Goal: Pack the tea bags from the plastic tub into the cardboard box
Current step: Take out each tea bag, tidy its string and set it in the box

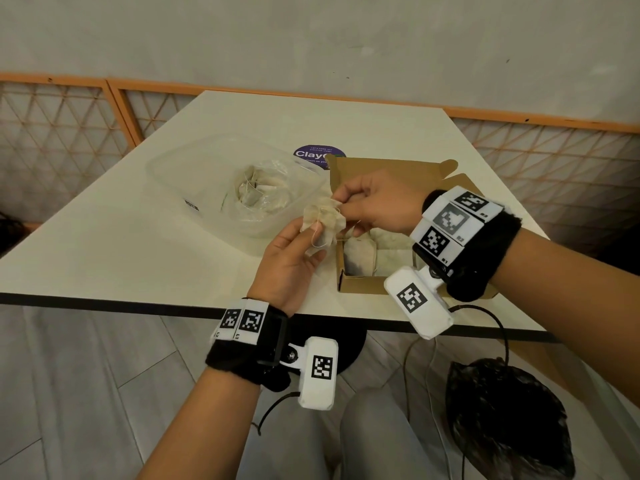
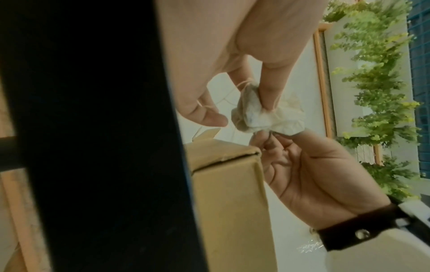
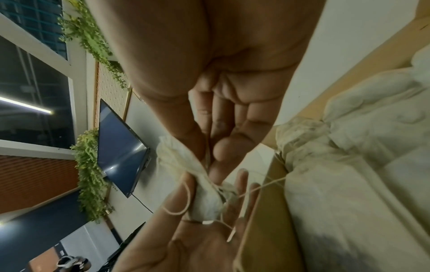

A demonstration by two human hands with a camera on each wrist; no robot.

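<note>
A tangled clump of tea bags (image 1: 323,221) with loose strings hangs between the clear plastic tub (image 1: 173,174) and the open cardboard box (image 1: 349,285). My left hand (image 1: 310,245) holds the clump from below, thumb and finger pinching it (image 2: 267,114). My right hand (image 1: 341,202) pinches its top from the box side, fingertips (image 3: 204,147) on the paper (image 3: 204,195). One string runs from the clump to the bags in the box (image 3: 349,165). More tea bags (image 1: 259,192) lie in the tub, and several (image 1: 360,254) lie flat in the box.
The white table's near edge (image 1: 138,303) runs under my wrists. A purple round sticker (image 1: 318,154) sits behind the box. A black plastic bag (image 1: 502,420) and cables are on the floor at the right. An orange-framed lattice partition (image 1: 69,126) lines the far side.
</note>
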